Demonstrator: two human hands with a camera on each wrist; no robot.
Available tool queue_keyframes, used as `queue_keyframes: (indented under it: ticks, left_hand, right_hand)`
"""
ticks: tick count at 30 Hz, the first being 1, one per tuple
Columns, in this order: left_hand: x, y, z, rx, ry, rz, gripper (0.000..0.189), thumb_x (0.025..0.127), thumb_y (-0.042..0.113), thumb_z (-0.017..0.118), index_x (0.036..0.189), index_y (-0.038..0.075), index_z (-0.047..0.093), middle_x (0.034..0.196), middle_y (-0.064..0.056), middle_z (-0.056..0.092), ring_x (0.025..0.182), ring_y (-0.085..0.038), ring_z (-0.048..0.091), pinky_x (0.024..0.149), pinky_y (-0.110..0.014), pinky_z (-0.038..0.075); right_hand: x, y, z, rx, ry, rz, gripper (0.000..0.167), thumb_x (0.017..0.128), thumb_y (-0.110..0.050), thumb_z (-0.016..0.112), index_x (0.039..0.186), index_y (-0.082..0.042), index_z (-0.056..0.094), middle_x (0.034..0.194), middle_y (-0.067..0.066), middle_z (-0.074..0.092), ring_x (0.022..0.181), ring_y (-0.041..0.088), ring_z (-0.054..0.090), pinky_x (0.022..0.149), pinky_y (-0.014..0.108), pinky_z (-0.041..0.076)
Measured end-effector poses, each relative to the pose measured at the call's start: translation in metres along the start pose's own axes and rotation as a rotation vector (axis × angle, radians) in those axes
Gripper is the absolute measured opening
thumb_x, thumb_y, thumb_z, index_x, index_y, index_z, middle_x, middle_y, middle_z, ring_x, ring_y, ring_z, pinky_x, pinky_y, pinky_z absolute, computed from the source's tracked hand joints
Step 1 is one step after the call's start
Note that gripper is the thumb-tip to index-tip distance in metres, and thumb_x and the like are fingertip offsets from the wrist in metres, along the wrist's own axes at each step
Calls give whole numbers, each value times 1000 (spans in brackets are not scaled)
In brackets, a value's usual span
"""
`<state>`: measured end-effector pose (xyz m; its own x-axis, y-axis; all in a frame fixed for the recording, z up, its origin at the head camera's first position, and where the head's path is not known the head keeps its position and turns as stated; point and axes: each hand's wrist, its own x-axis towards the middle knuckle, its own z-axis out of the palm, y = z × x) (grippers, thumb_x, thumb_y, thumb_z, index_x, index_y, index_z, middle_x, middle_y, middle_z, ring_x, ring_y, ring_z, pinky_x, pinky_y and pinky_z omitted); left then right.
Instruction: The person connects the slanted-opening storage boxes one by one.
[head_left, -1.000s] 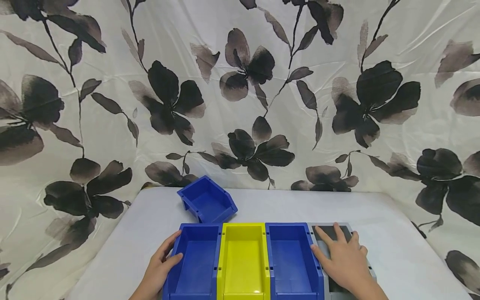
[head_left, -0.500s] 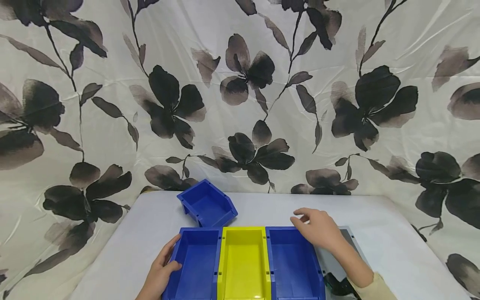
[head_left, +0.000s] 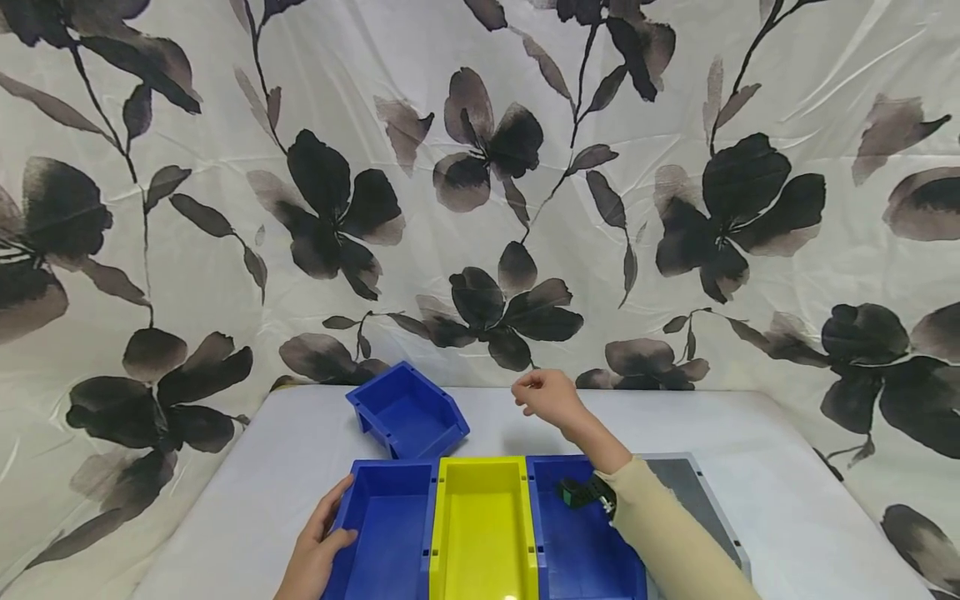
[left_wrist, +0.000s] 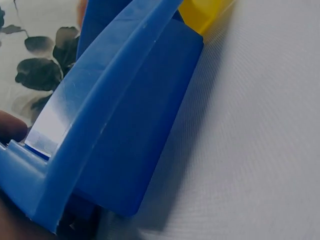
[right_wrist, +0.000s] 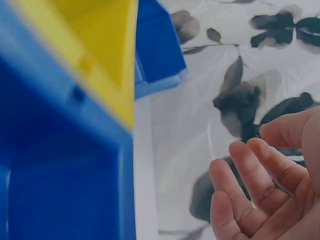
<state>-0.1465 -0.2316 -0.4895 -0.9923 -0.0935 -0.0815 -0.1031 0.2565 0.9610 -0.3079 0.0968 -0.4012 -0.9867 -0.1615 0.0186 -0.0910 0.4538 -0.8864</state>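
Side by side in the head view stand a left blue bin [head_left: 393,533], a yellow bin [head_left: 483,533], a second blue bin [head_left: 588,562] and a grey bin [head_left: 697,500]. My left hand [head_left: 315,546] grips the left blue bin by its outer side wall, thumb at the rim. In the left wrist view that wall [left_wrist: 130,115] fills the middle. Behind the row, a smaller-looking blue bin [head_left: 412,412] sits at an angle. My right hand [head_left: 551,400], fingers loosely bent and holding nothing, hovers over the table to its right. The right wrist view shows those bent fingers [right_wrist: 257,175] apart from the bins.
A white table [head_left: 247,483] carries the bins. Behind it hangs a flower-patterned curtain [head_left: 420,242]. My right forearm, in a beige sleeve [head_left: 675,533] with a black wrist strap [head_left: 600,493], crosses above the second blue bin and the grey bin.
My right hand has left the grey bin and travelled left and away over the table, towards the angled blue bin. My left hand keeps its grip on the left blue bin.
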Motion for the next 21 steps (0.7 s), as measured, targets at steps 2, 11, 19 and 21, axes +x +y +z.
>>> queue_keyframes:
  ticks: [2,11,19,21]
  left_hand:
    - [0,0,-1,-6,-1,12,70,87,1,49,152,16,30,148,-25,33,131,-46,36,95,-58,39]
    - [1,0,-1,-17,1,11,69,87,0,49,151,17,31,150,-24,31,135,-46,30,99,-66,30]
    - [-2,0,-3,-1,4,33,67,88,1,49,151,15,31,149,-25,32,133,-47,33,98,-64,33]
    - [-3,-1,-3,-12,3,26,66,89,1,49,151,15,31,149,-26,32,131,-48,34,95,-61,37]
  right_hand:
    - [11,-6,9,-3,-9,21,20,93,-20,62,102,-5,71,85,5,67,74,22,66,74,39,54]
    - [47,-20,43,121,-69,125,27,94,-22,61,113,-4,69,98,8,69,79,22,68,72,34,52]
    - [58,-9,79,280,-80,232,36,94,-23,62,125,-4,63,110,12,67,82,23,70,66,29,53]
    - [60,-7,87,294,-90,239,36,94,-22,62,125,-3,63,111,12,67,83,24,70,67,29,53]
